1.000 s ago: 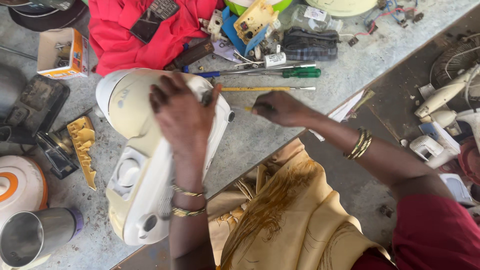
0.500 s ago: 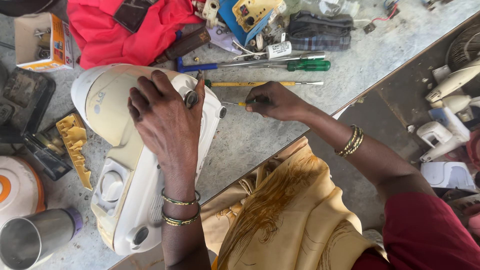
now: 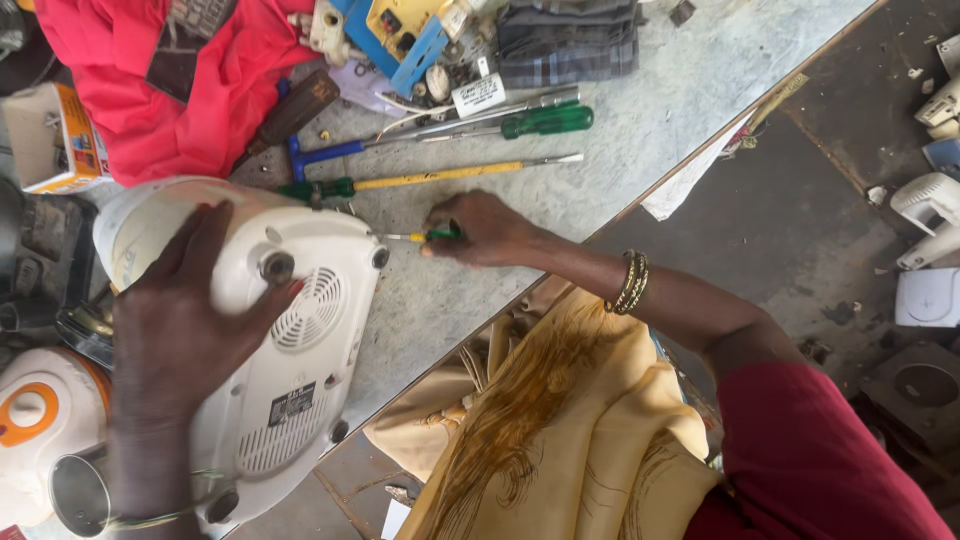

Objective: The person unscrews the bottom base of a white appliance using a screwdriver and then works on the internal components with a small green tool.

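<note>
The white appliance housing [image 3: 270,340] is lying underside up on the grey workbench [image 3: 640,110], overhanging the bench's near edge. The left hand [image 3: 190,320] is pressing flat on it, fingers spread and released, gripping nothing, simply pinning the shell. The right hand [image 3: 480,228] is sitting just right of the housing, fingers clenched around the green handle of a small screwdriver [image 3: 420,237], whose tip is pointing at a recessed hole at the housing's upper right corner.

Handling judgement: the housing appears to be a rigid moulded plastic shell, smooth and likely slippery on its curved flanks, probably of moderate weight if a motor is inside. The broad flat base around the vents is the surest place to hold; the thin vent slats look fragile and are best avoided.

Appearance: off-white with scuffs, 1 round vent grille, 1 lower slatted grille, a small dark label between them, dark rubber feet at the corners and a dark central boss.

Beyond the housing, 3 longer screwdrivers [image 3: 450,150] are lying on the bench, with a red cloth [image 3: 150,90] above it.
</note>
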`<state>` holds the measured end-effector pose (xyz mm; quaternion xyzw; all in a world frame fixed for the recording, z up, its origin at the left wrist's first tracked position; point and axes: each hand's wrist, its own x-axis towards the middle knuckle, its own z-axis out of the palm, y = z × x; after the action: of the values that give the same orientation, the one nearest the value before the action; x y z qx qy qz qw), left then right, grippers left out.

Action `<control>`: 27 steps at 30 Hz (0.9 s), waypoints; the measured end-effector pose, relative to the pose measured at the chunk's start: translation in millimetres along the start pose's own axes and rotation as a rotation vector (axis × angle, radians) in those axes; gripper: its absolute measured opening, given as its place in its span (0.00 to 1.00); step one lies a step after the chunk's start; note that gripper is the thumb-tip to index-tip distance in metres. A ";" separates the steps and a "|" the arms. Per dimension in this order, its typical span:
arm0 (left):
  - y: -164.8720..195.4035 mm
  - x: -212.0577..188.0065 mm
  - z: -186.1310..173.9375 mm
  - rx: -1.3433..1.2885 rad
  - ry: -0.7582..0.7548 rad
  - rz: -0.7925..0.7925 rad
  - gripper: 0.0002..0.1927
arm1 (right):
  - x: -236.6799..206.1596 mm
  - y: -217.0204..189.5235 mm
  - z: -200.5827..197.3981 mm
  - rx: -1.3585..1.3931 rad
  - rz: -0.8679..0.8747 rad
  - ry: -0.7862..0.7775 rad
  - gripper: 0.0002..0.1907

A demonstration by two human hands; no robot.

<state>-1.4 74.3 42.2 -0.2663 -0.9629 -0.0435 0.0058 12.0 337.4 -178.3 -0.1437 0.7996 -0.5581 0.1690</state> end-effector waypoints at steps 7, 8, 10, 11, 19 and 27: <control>-33.9 -10.6 13.6 -0.287 -0.117 -0.069 0.44 | -13.3 0.1 16.3 -0.034 0.006 -0.074 0.18; -36.2 -11.2 12.8 -0.300 -0.120 -0.073 0.44 | -15.1 0.9 19.1 -0.050 -0.015 -0.047 0.17; -36.4 -11.6 14.1 -0.335 -0.123 -0.081 0.45 | -20.6 2.5 25.2 -0.085 -0.052 0.006 0.17; -36.4 -11.5 12.7 -0.321 -0.133 -0.074 0.44 | -22.7 3.4 27.1 -0.045 -0.135 0.081 0.17; -43.7 0.5 0.9 -0.442 -0.207 0.014 0.42 | -23.7 0.1 27.6 0.581 0.287 -0.059 0.16; -46.0 9.9 3.5 -0.333 -0.239 0.040 0.45 | -27.6 -7.4 59.8 -0.179 -0.231 0.298 0.21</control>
<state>-33.4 40.4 35.3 -0.2858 -0.9308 -0.1702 -0.1516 62.9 296.0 -187.4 -0.1647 0.8404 -0.5155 -0.0299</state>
